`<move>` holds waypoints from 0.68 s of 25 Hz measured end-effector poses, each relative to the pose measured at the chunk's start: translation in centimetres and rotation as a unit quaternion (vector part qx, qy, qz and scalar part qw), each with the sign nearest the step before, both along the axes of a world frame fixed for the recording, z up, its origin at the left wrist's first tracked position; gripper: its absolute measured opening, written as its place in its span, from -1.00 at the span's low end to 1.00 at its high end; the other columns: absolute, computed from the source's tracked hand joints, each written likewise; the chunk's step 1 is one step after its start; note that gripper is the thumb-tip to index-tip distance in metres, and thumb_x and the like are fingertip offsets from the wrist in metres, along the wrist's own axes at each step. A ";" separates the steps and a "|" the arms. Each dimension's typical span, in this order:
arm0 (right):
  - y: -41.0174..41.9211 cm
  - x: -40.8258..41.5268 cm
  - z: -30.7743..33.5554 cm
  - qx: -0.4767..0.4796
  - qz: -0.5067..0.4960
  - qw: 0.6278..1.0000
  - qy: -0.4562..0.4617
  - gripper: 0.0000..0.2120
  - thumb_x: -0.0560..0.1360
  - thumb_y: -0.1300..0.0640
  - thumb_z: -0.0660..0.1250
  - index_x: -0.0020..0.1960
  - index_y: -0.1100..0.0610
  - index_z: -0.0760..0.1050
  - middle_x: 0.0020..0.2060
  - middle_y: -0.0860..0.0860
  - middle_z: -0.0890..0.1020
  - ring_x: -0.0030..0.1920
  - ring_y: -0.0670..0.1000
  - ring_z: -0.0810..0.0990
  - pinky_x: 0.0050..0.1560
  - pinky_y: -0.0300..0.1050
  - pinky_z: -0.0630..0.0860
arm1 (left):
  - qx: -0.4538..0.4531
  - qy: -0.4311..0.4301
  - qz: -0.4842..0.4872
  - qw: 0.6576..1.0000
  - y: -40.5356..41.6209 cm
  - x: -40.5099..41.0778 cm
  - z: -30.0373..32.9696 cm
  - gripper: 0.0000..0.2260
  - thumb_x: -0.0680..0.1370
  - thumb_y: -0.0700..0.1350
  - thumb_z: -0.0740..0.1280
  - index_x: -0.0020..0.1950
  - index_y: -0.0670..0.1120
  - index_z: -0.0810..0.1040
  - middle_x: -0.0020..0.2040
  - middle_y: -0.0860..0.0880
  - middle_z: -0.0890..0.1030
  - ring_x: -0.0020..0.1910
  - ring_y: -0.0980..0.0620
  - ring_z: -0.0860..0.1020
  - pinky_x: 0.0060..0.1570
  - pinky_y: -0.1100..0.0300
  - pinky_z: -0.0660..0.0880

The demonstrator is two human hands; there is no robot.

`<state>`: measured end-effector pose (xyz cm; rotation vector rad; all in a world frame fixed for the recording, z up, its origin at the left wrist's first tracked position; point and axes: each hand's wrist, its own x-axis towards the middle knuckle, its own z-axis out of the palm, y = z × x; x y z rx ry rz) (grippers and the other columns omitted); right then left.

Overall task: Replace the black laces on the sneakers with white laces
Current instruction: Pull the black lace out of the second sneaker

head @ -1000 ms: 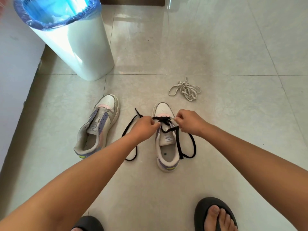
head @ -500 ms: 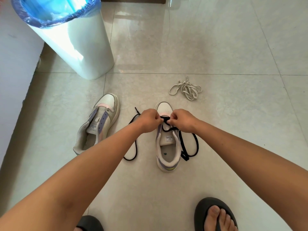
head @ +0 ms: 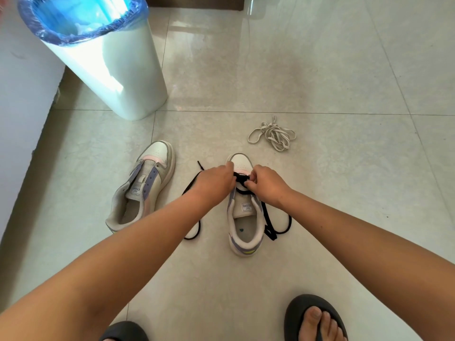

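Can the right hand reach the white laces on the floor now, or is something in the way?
Probably yes. The white laces lie loose on bare tile beyond the right hand, with nothing between them. But that hand pinches the black lace on the sneaker and must let go first.

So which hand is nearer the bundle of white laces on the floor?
Right. The right hand works the black lace on the sneaker, just below the white laces. The left hand sits further left of them.
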<state>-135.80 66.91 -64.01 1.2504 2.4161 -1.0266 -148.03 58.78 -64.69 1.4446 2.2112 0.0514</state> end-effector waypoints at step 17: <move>-0.4 0.2 -0.4 -0.038 -0.043 0.998 -0.005 -0.88 0.50 0.13 0.24 -0.10 0.15 0.33 -0.18 0.06 0.49 -0.20 0.06 0.43 -0.23 -0.09 0.33 | -0.020 -0.359 0.284 0.889 -0.8 0.0 -0.5 -0.76 0.56 -0.04 0.22 -0.27 -0.11 0.44 -0.32 -0.07 0.47 -0.37 -0.04 0.45 -0.40 0.17 0.34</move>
